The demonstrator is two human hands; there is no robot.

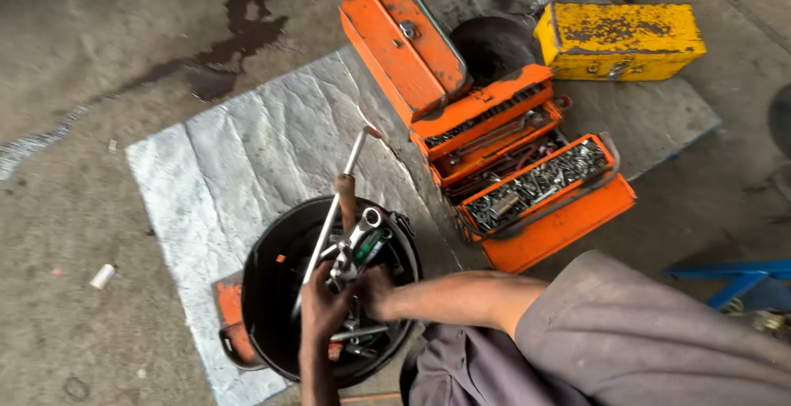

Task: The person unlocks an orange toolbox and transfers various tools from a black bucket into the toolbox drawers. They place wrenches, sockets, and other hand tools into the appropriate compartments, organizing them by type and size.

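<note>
Fingers of both hands are buried in the black bucket (272,291) of tools at 6 o'clock: left hand (323,307) wrapped around a bundle of wrenches (356,249), right hand (375,291) curled against them, grip unclear. Open orange toolbox (527,184) sits at 2 o'clock on the floor.

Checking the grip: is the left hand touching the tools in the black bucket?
Touching. The head view shows the left hand closed around a bundle of wrenches standing in the black bucket, its fingers wrapped over them with no gap.
</note>
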